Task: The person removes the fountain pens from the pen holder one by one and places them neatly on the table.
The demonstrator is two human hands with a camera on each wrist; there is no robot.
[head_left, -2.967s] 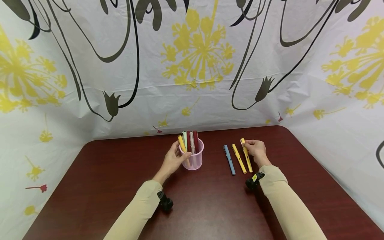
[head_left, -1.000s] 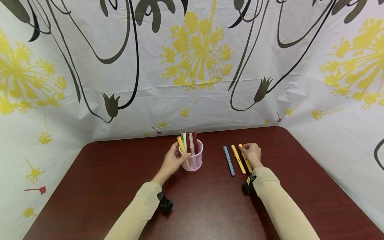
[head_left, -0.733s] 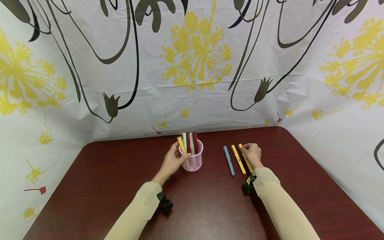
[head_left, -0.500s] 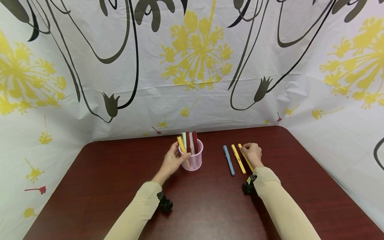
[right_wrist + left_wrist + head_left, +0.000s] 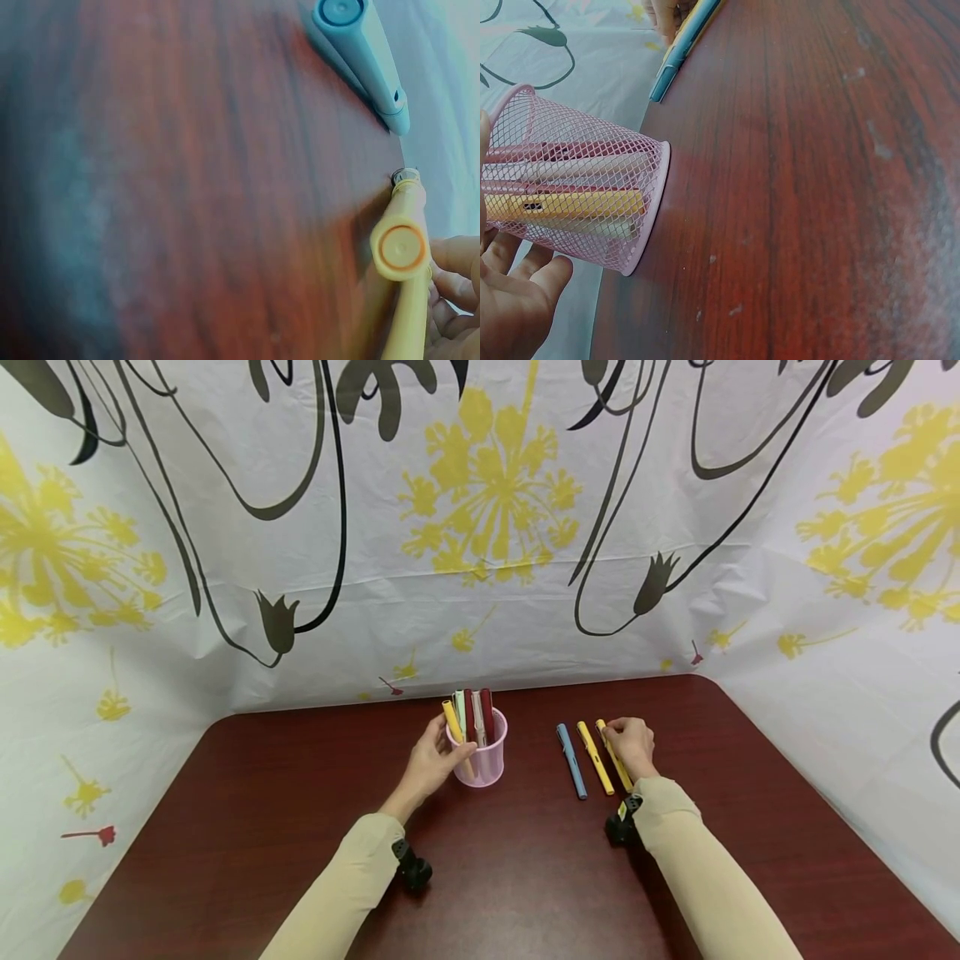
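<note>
In the head view my left hand [image 5: 431,762] grips a pink mesh pen cup [image 5: 491,767], thumb along the near side and fingers round the left. Several pens stand in the cup: a yellow pen [image 5: 453,720] leaning left, a pale green one, a white one [image 5: 478,710] and dark red ones [image 5: 488,714]. To the right, my right hand [image 5: 632,745] pinches the upper end of a yellow pen [image 5: 618,766] on the table. Left of it lie a second yellow pen [image 5: 596,758] and a blue pen [image 5: 572,762], roughly parallel. The right wrist view shows the pens end-on, with the blue pen [image 5: 367,64] nearest the top.
Everything stands on a dark red-brown wooden table [image 5: 495,877] with rounded far corners. Behind and beside it hangs a white cloth [image 5: 420,627] printed with yellow and grey flowers. A small black camera [image 5: 412,864] sits on each wrist.
Compared with 3 seconds ago, my right hand has shifted left and slightly nearer, and its yellow pen lies closer to the other yellow pen. My left hand and the cup stay put.
</note>
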